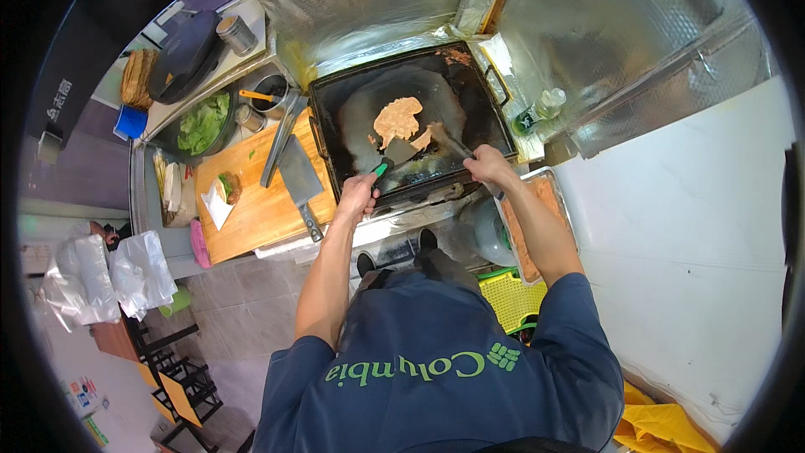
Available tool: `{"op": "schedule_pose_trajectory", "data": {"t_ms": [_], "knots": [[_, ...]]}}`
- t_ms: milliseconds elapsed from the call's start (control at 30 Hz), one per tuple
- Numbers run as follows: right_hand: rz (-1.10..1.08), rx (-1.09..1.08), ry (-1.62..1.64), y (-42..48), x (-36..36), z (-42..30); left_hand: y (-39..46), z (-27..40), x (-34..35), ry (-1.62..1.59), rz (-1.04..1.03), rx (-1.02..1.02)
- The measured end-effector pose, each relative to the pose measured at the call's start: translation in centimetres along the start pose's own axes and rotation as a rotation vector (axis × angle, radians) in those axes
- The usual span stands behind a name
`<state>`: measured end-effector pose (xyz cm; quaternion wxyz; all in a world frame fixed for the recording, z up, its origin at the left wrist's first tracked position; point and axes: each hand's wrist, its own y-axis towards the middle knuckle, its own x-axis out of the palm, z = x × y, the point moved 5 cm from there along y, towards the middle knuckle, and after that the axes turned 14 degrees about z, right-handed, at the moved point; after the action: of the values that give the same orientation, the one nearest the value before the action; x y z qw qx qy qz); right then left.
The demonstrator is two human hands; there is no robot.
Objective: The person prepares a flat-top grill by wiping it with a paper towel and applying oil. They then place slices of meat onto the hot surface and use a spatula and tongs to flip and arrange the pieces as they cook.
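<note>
On a black flat griddle (358, 85) lies a thin, uneven patty of pale brown minced meat (397, 119). My left hand (358, 196) grips the green-and-black handle of a scraper (400, 151), its wide blade flat on the griddle at the patty's lower edge. My right hand (487, 165) holds a long metal spatula (454, 142); its far end touches a small strip of the same meat (422, 139), just right of the scraper blade. Browned scraps (454, 56) lie in the griddle's far right corner.
A wooden board (251, 226) at left carries a cleaver (300, 170), long metal tongs (282, 138) and a filled bun (225, 192) in paper. Beyond it stands a bowl of lettuce (204, 123). A green bottle (538, 112) and a tray of minced meat (546, 192) are at right.
</note>
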<state>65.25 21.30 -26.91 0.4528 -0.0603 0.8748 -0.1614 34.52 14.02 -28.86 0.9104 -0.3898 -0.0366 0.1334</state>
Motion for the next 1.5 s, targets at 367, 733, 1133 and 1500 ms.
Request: {"op": "schedule_pose_trajectory", "data": {"t_ms": [367, 733, 1133, 1500], "knots": [[0.312, -0.231, -0.216, -1.8, 2.3, -0.8, -0.2, -0.1, -0.5, 0.081, 0.051, 0.099], [0.611, 0.021, 0.068, -0.3, -1.0, 2.6, -1.8, 0.4, -4.9, -0.014, 0.093, 0.131], [0.635, 0.484, -0.056, -22.6, 4.0, 17.0, 0.9, 3.1, -6.6, -0.023, 0.173, 0.202], [0.501, 0.798, -0.192, -36.5, 6.1, 25.6, 0.0, 6.5, -2.4, 0.135, 0.045, 0.248]]}}
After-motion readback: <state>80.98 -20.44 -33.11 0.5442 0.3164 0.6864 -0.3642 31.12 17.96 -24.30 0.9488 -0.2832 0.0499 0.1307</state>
